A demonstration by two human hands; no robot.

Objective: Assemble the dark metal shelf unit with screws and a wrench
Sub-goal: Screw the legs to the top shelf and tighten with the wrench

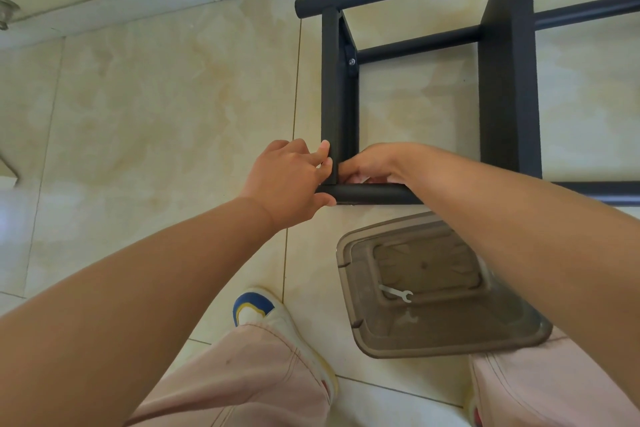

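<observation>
From the head camera we see the dark metal shelf frame point(505, 87) lying on the tiled floor point(156, 97), open tile to its left. Our left hand point(287, 184) grips the near tube's point(370, 193) end, fingers touching the upright. We cannot tell what our right hand's point(374, 165) curled fingers hold. The wrench point(396, 293) lies in the clear plastic bin point(440, 288).

free: we see bare floor tiles point(156, 107) left of the shelf frame point(337, 90) | free: open bays between its bars | blocked: near tube point(370, 193), both hands crowd the corner joint | blocked: plastic tray point(349, 274) just beside the tube, wrench point(396, 293) inside
</observation>
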